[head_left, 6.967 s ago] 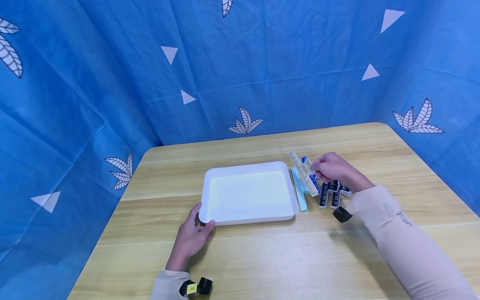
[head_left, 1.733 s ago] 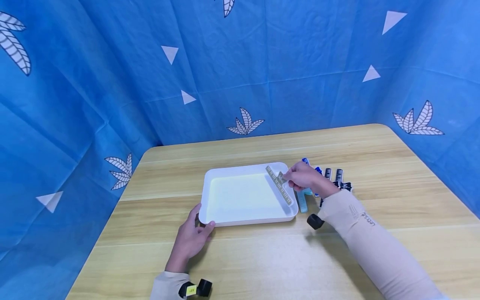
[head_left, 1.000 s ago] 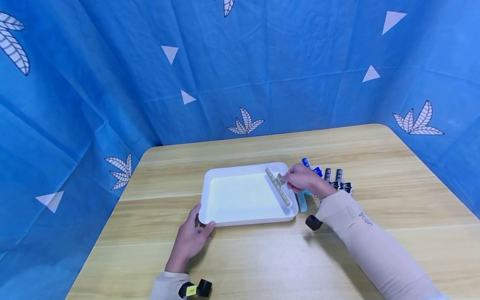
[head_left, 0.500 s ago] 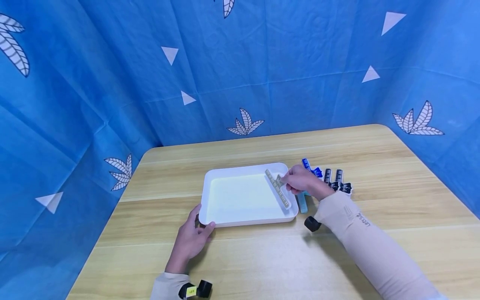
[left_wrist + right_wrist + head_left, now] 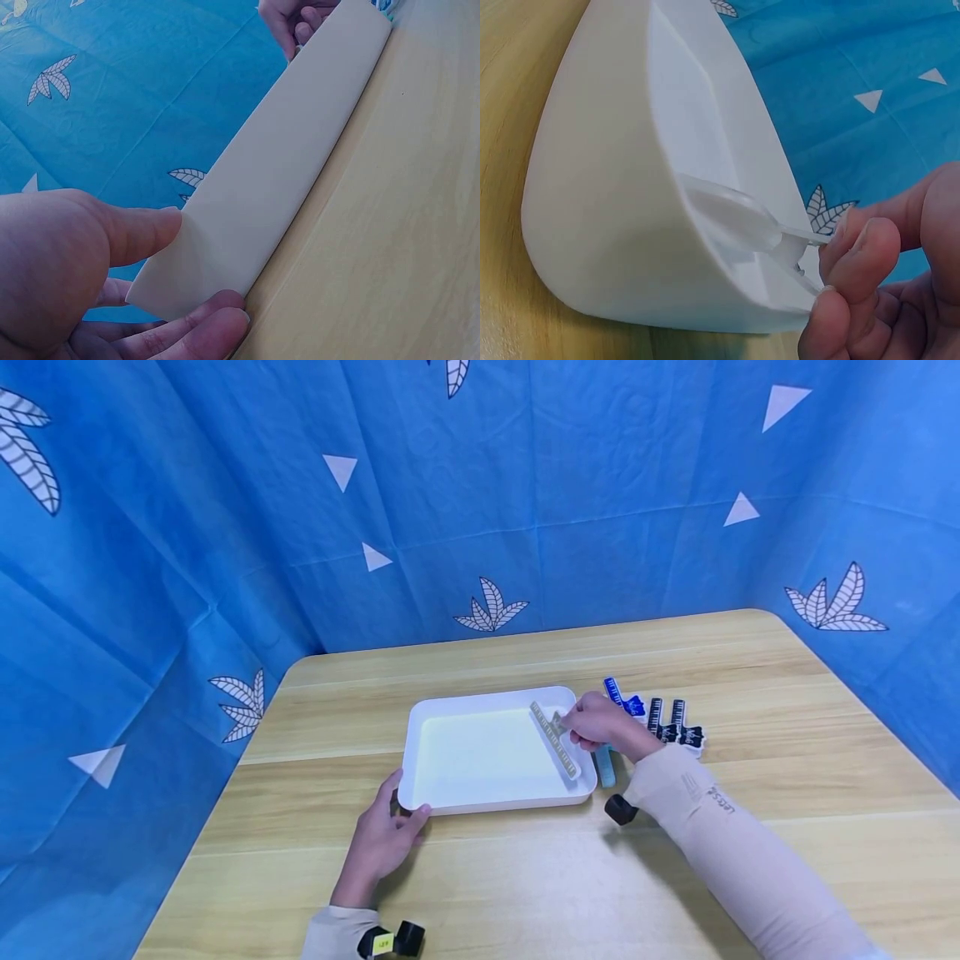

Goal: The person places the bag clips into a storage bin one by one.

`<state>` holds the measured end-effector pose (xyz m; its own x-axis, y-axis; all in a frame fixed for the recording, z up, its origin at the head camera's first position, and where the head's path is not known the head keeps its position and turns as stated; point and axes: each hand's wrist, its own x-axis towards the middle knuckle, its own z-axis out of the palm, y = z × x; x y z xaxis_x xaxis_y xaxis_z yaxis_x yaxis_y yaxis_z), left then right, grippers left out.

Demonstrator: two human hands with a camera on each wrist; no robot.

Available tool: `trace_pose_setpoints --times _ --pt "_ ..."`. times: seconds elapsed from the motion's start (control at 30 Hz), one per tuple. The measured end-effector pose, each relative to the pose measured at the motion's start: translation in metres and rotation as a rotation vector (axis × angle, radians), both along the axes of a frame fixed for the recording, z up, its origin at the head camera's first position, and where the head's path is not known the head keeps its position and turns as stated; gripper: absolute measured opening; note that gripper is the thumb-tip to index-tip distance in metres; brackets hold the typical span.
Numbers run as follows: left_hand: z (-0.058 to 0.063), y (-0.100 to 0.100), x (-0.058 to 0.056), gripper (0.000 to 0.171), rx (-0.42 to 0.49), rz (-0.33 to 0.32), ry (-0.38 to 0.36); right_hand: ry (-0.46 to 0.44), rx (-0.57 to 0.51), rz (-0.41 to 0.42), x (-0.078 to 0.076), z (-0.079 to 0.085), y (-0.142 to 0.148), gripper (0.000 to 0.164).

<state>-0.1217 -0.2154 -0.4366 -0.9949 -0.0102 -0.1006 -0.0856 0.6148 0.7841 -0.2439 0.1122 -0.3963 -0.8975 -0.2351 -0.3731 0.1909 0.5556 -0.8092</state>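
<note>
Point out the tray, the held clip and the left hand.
Tray (image 5: 480, 752), head view: on its bare floor.
Held clip (image 5: 555, 741), head view: on its long strip.
Left hand (image 5: 379, 839), head view: on its back.

The tray is white, the held clip seemingly beige with piano-key markings, the curtain leaf-printed blue.

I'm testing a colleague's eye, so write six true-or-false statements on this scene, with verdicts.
1. The left hand holds the tray. True.
2. The tray is blue. False: it is white.
3. The right hand pinches a beige clip. True.
4. The beige clip is over the tray's left end. False: the right end.
5. Two black clips lie on the table. True.
6. The black clips lie left of the tray. False: right of it.
</note>
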Motion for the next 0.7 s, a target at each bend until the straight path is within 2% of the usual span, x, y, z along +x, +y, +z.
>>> trace_pose_setpoints --times 0.4,0.7 --pt "-0.0003 -0.0001 0.0003 0.078 -0.007 -0.009 0.009 -0.002 0.057 -0.017 -0.0006 0.0 -0.006 0.024" --pt "-0.0011 -0.0007 0.0009 0.077 -0.004 -0.001 0.01 0.002 0.098 -0.013 -0.0013 -0.0022 -0.0079 0.028"
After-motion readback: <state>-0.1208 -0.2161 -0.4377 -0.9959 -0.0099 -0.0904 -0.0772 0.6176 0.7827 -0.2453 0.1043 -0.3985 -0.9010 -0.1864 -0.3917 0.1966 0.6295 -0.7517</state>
